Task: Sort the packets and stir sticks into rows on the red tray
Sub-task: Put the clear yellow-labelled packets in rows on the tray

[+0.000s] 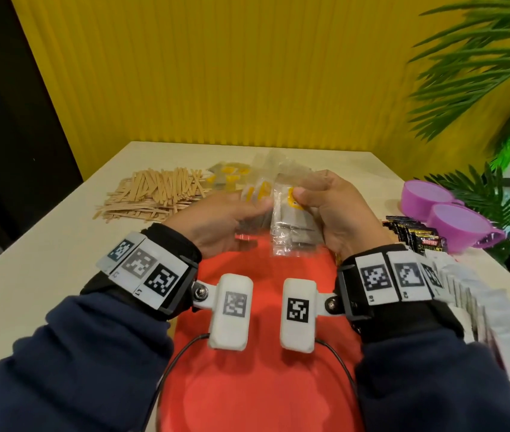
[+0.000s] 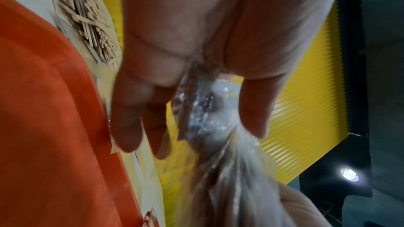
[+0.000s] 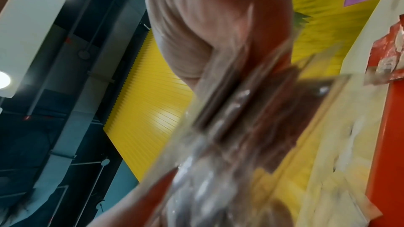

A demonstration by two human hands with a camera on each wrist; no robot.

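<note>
Both hands hold a stack of clear plastic packets with yellow labels (image 1: pixel 291 222) above the far end of the red tray (image 1: pixel 263 363). My left hand (image 1: pixel 238 216) pinches the stack's left side, thumb on top. My right hand (image 1: pixel 319 210) grips its right side, thumb pressed on the front packet. The left wrist view shows the crinkled clear packets (image 2: pixel 205 110) between thumb and fingers. In the right wrist view the packets (image 3: pixel 236 127) are blurred against the palm. A pile of wooden stir sticks (image 1: pixel 151 194) lies at the table's far left. More yellow-labelled packets (image 1: pixel 232 176) lie behind my hands.
A row of white packets (image 1: pixel 478 304) runs along the tray's right side, with black coffee sachets (image 1: pixel 419 235) beyond it. Two purple bowls (image 1: pixel 453 216) stand at the right edge, near green plant leaves (image 1: pixel 478 70). A yellow ribbed wall (image 1: pixel 216 73) backs the table.
</note>
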